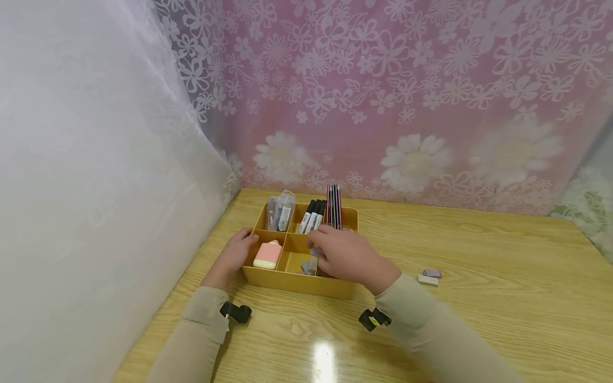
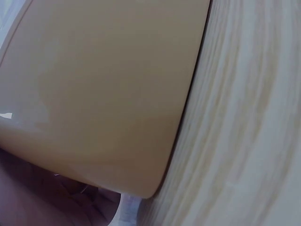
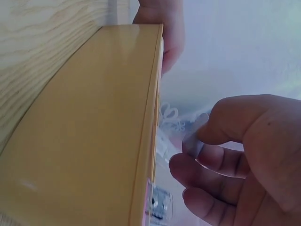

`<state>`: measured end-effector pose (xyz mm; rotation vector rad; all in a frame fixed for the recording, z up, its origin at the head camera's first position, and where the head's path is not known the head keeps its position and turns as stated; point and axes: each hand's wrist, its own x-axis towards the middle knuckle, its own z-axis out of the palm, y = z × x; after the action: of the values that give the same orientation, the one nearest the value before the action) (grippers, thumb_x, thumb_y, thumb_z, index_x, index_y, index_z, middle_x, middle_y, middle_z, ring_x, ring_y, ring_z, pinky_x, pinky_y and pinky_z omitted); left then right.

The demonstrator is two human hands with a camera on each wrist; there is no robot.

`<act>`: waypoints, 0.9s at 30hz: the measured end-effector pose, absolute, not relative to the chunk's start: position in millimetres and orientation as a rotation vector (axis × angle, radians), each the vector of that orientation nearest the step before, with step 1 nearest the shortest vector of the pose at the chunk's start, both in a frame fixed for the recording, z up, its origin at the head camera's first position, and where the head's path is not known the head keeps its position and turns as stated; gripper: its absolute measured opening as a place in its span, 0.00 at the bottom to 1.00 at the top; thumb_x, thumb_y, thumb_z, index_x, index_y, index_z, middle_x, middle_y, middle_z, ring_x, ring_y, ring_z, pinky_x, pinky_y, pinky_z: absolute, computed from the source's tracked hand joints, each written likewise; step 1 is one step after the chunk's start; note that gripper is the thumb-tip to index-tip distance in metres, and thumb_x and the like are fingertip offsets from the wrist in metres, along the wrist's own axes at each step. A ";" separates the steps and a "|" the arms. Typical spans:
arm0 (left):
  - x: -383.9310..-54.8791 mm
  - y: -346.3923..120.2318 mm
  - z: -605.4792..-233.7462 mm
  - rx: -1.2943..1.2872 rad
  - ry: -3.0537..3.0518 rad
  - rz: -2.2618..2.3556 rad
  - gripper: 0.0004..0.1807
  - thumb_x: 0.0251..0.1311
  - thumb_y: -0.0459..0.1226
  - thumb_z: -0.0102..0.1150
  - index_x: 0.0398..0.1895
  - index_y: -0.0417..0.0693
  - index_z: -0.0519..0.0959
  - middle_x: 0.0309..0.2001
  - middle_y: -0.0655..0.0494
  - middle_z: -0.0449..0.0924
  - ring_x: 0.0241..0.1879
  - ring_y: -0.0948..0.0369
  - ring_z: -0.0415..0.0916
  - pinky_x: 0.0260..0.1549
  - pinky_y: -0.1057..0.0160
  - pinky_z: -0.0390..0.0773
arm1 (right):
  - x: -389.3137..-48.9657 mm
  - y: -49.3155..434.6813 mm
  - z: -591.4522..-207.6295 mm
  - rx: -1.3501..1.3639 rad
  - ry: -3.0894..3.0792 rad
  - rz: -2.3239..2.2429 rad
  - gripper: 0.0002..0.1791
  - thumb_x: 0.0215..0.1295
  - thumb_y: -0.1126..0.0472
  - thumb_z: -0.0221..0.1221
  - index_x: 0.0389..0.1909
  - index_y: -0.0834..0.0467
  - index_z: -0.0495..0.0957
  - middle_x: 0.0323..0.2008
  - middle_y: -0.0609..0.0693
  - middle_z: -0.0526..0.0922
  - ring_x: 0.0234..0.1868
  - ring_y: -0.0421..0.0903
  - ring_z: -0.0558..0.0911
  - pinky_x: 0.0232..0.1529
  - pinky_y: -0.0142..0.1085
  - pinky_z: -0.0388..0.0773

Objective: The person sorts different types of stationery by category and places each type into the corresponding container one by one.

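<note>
A yellow organizer box (image 1: 297,283) with several compartments stands on the table. My left hand (image 1: 237,249) holds its left side, thumb over the rim. Above the front middle compartment, my right hand (image 1: 351,255) pinches a small pale lavender eraser (image 3: 193,142) between thumb and fingers. Below that hand, small grey-blue eraser pieces (image 1: 307,266) lie in the compartment. A pink-and-cream bottle-shaped item (image 1: 267,255) lies in the front left one. My right hand mostly covers the front right compartment, where a clear plastic item (image 3: 161,203) shows in the right wrist view.
Clear plastic cases (image 1: 281,210) stand in the back left compartment. Black-capped markers (image 1: 311,217) and several pencils (image 1: 333,205) stand further right. On the table to the right lie a lavender eraser (image 1: 432,273) and a white one (image 1: 428,281). Curtains hang behind and at left.
</note>
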<state>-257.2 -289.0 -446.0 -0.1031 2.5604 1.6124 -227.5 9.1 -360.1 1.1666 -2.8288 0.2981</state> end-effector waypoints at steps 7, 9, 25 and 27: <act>-257.3 -288.6 -444.9 -0.117 2.533 1.638 0.27 0.80 0.45 0.39 0.75 0.42 0.62 0.73 0.39 0.61 0.73 0.42 0.56 0.71 0.40 0.54 | -229.4 -7.8 -360.3 1.192 -2.853 0.320 0.10 0.72 0.58 0.59 0.52 0.48 0.79 0.43 0.41 0.77 0.30 0.36 0.74 0.27 0.30 0.74; -257.2 -288.7 -444.2 -0.120 2.535 1.640 0.27 0.80 0.45 0.39 0.75 0.42 0.62 0.73 0.39 0.62 0.73 0.42 0.57 0.71 0.40 0.54 | -229.6 -10.5 -360.5 1.199 -2.854 0.328 0.11 0.73 0.58 0.58 0.53 0.48 0.79 0.44 0.41 0.77 0.30 0.36 0.74 0.26 0.30 0.74; -257.3 -289.3 -445.5 -0.117 2.511 1.669 0.28 0.79 0.45 0.40 0.76 0.43 0.62 0.74 0.40 0.60 0.73 0.42 0.55 0.71 0.39 0.53 | -233.2 5.7 -366.4 1.183 -2.824 0.404 0.16 0.69 0.65 0.57 0.55 0.50 0.80 0.51 0.47 0.79 0.22 0.39 0.70 0.22 0.32 0.68; -257.1 -289.5 -446.1 -0.112 2.519 1.661 0.28 0.79 0.45 0.39 0.76 0.43 0.61 0.74 0.40 0.60 0.73 0.42 0.55 0.71 0.39 0.53 | -233.1 12.6 -366.7 1.178 -2.805 0.395 0.14 0.69 0.64 0.58 0.53 0.50 0.80 0.49 0.47 0.79 0.21 0.38 0.70 0.21 0.31 0.68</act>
<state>-257.1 -289.5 -446.1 -0.1116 2.5185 1.6613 -233.1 12.6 -366.7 1.1784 -2.8052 0.3947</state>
